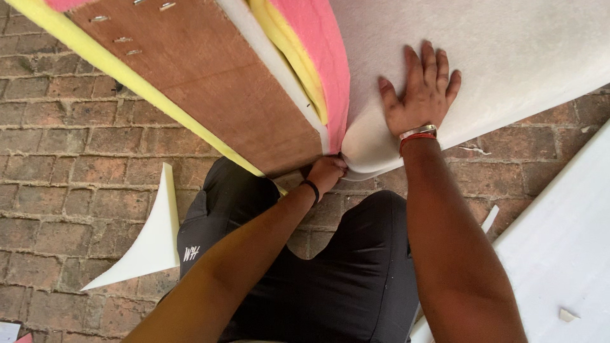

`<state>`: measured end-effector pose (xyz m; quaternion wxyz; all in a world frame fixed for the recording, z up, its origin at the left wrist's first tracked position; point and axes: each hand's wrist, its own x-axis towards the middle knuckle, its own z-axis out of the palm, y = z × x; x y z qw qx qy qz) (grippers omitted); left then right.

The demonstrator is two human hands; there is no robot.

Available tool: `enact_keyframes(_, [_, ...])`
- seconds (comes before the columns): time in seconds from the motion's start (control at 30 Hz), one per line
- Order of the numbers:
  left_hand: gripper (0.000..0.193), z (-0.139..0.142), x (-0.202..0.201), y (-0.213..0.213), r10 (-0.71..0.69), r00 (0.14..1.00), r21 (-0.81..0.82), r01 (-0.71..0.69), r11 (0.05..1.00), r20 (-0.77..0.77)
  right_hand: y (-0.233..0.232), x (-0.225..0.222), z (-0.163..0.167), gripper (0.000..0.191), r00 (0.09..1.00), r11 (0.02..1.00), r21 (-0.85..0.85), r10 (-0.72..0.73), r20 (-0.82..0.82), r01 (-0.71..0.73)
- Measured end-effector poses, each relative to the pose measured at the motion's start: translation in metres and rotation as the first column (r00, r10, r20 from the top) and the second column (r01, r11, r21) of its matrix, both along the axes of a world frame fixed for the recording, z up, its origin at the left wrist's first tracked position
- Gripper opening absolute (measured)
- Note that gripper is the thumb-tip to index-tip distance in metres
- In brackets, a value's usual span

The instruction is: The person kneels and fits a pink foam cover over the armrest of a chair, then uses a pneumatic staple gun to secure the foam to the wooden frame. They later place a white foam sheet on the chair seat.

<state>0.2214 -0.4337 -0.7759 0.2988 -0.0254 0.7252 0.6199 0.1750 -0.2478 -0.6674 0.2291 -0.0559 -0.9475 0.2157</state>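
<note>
A view looking down from a person's head at their own two bare arms working on an upholstered panel above a red brick floor [70, 159]. The right hand [419, 92] lies flat with its fingers spread wide, palm pressed on a sheet of white wadding [508, 57] that wraps over the panel's padded edge. The left hand [327, 173] is lower, at the panel's corner, its fingers curled tight where the wadding folds under; it seems to pinch the fabric's edge, though the grip itself is hidden behind the knuckles. Beside the wadding, layers of pink foam [321, 57] and yellow foam [286, 57] show at the panel's side, touching a brown wooden board [210, 82] with metal staples [124, 39] along it. A dark band circles the left wrist and a red band with a silver one circles the right. On the floor to the left lies a pointed white foam offcut [149, 241], well apart from the hands.
</note>
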Motion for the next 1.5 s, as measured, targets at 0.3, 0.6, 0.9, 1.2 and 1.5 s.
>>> enact_keyframes(0.3, [0.052,0.027,0.020,-0.011,0.019,0.972,0.186,-0.064,0.981,0.236,-0.004,0.008,0.010,0.068,0.997,1.000,-0.002,-0.018,0.075,0.018])
enact_keyframes(0.6, [0.057,0.062,0.023,-0.031,0.003,0.976,0.339,-0.079,0.937,0.220,-0.027,0.027,0.037,0.084,0.947,0.966,-0.044,-0.240,0.213,0.255])
enact_keyframes(0.9, [0.049,0.038,0.031,-0.061,0.175,0.978,0.266,-0.198,0.943,0.110,-0.153,0.102,-0.047,0.105,0.954,-0.655,-0.745,-0.286,0.089,-0.127])
enact_keyframes(1.2, [0.047,0.048,0.037,-0.059,0.199,0.979,0.116,-0.201,0.973,0.032,-0.156,0.118,-0.029,0.102,0.977,-0.734,-0.675,-0.080,0.195,0.075])
enact_keyframes(1.5, [0.046,0.048,0.040,-0.062,0.184,0.980,0.125,-0.174,0.977,-0.072,-0.180,0.109,-0.040,0.109,0.943,-0.390,-0.914,-0.250,0.221,0.111])
